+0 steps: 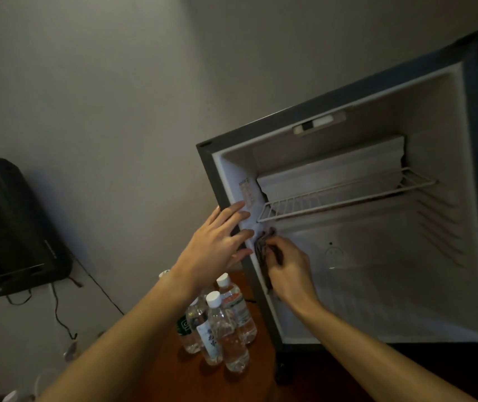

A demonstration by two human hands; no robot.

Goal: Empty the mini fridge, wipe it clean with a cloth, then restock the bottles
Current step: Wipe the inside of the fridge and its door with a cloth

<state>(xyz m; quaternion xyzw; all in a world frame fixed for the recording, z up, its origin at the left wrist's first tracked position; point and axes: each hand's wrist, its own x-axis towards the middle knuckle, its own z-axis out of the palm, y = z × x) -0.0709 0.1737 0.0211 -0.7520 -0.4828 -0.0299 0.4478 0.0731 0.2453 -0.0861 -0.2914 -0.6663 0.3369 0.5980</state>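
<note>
Mini fridge [208,169]: stands open at the right of the view, dark outer casing, pale inner liner; the interior compartment faces the camera.
Interior contents: a white wire shelf [333,198] spans the upper half; above it sits a pale box-shaped compartment [330,163]. A small control unit [319,124] is fixed to the ceiling of the liner. No bottles show inside.
Sticker [248,191]: a small printed label on the left inner wall, just above the left hand's fingertips.
Cloth [264,242]: dark, crumpled, pressed against the lower left inner wall of the fridge, just below the front left corner of the wire shelf.
Right hand [287,271]: inside the fridge opening, fingers curled round the cloth and holding it to the left wall.
Left hand [217,242]: fingers straight and slightly spread, laid flat against the front left edge of the fridge casing; it holds nothing.
Bottles [223,323]: a cluster of clear plastic bottles with white caps stands upright outside the fridge, just to its left, below the left forearm. The exact count cannot be told.
Support surface [174,372]: reddish-brown wood, bearing the bottles.
Surroundings: a dark bag-like object [8,227] rests against the pale wall [101,82] at the far left, with thin black cables [58,309] trailing below it.
</note>
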